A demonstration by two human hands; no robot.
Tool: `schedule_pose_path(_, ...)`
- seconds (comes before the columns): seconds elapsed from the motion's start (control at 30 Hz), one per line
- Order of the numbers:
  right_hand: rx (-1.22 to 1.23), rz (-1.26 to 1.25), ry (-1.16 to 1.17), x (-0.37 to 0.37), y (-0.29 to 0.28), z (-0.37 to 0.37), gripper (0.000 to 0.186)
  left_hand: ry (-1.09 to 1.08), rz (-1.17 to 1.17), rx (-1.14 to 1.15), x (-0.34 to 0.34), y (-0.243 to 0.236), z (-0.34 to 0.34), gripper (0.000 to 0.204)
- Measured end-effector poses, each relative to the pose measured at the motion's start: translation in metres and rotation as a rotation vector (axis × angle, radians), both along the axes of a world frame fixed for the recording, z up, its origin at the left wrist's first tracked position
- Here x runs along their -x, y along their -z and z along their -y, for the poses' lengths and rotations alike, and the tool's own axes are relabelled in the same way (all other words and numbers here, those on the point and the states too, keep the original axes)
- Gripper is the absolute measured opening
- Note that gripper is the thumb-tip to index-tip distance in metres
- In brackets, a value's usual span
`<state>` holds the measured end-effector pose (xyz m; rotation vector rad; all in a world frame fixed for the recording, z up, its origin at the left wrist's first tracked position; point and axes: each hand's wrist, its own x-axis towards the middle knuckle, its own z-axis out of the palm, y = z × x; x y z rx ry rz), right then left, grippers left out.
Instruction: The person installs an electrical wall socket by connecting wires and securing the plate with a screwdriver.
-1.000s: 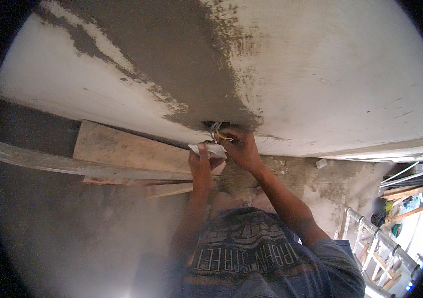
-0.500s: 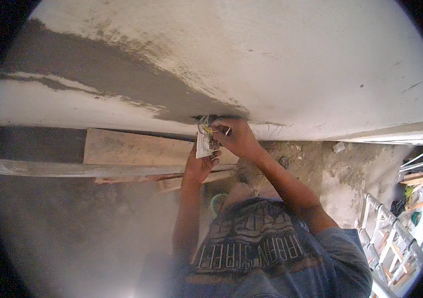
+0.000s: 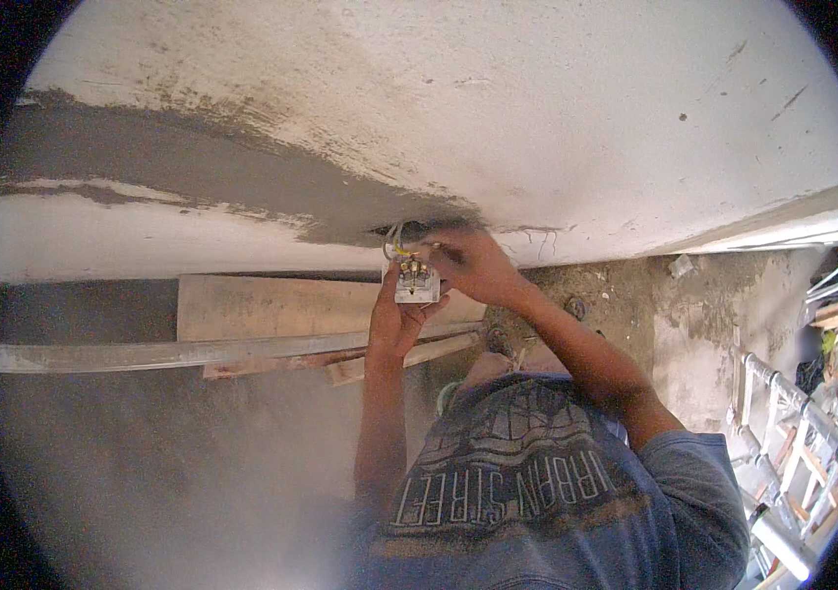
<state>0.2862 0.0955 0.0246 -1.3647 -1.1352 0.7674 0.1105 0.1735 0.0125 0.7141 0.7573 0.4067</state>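
One white, squarish plastic electrical fitting (image 3: pixel 419 292), terminals facing the camera, long axis unclear | just before one dark wall hole (image 3: pixel 413 233) | at least two thin grey-and-yellow wires (image 3: pixel 398 238) | two hands: left hand (image 3: pixel 394 327) clamped on fitting; right hand (image 3: pixel 484 267) alongside, blurred, grip cannot be told

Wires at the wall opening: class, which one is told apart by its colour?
The yellow wire, showing near the top of the white fitting; the other visible wires are pale grey.
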Motion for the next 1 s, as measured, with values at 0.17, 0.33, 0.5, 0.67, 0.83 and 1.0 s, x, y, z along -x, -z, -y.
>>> schedule_pose_path(0.17,0.175,0.05,0.218,-0.036,0.074,0.073,0.026,0.065,0.064,0.118,0.01,0.009,-0.013,0.051)
schedule_pose_path(0.33,0.725,0.293,0.459,-0.062,0.285,0.254,0.04,0.119,0.059,0.12,0.001,0.01,-0.02,0.049)
schedule_pose_path(0.5,0.767,-0.808,0.733,-0.005,0.366,0.448,0.044,0.09,-0.166,-0.214,0.013,0.031,-0.021,0.039)
schedule_pose_path(0.67,0.787,-1.013,0.878,0.06,0.33,0.433,0.04,-0.024,0.088,0.222,0.028,0.025,-0.044,0.04)
schedule_pose_path(0.83,0.658,-0.988,0.782,0.097,0.345,0.404,0.039,0.152,0.18,0.271,0.018,0.006,-0.032,0.042)
schedule_pose_path(1.0,0.602,-1.145,0.669,0.093,0.345,0.394,0.037,0.1,0.134,0.255,0.014,0.004,-0.029,0.04)
